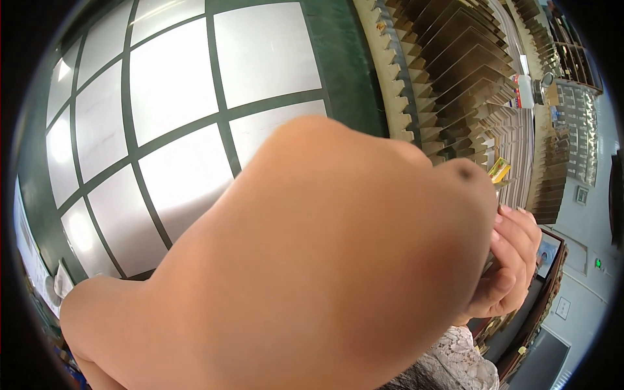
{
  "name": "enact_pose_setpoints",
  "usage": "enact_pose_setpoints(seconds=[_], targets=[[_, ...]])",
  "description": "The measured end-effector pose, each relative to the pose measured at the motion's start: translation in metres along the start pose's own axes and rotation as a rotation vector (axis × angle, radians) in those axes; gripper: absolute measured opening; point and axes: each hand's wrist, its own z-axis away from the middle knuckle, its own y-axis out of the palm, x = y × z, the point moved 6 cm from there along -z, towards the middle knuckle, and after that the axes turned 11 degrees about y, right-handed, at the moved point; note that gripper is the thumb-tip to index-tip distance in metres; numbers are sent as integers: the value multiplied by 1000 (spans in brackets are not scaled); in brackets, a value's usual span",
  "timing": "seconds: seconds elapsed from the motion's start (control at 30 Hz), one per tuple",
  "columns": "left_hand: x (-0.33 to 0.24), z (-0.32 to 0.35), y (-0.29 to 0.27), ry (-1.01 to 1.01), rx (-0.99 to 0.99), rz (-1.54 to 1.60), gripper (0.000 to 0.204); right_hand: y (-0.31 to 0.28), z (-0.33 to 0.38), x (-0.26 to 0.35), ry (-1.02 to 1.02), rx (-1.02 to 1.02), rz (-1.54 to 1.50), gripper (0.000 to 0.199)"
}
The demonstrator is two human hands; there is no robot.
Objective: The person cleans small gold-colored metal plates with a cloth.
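A bare hand and forearm, apparently my left hand [338,247], fill the middle of the view very close to the lens. Its fingers are mostly hidden, and what they hold or touch cannot be seen. Behind it at the right is my right hand [515,260], with curled fingers and the thumb below them. The near hand covers the space inside that curl. White rectangular sheets [172,78] lie in a grid on a dark green surface [341,39] at the left, partly covered by the near arm.
A rack of brown, zigzag-edged dividers [455,52] stands at the upper right. Beside it are a white bottle [528,91] and a small yellow packet [499,170]. White lace cloth [461,361] shows below my right hand. Farther right is a pale blue wall [582,279].
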Motion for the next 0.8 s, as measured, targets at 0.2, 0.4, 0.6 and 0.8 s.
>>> enact_pose_setpoints(seconds=[0.2,0.4,0.6,0.8], targets=[[-4,-1,3,-87,81,5,18,-5,-4,4,31,20,6,49],[-14,-7,4,-149,224,-57,21,-8,-10,3,27,75,-28,51],[-20,-20,5,-212,178,-172,20,-15,-19,-17,79,28,-249,44],[-11,-46,20,-131,170,-289,14,-10,-27,-77,430,-39,-478,35]])
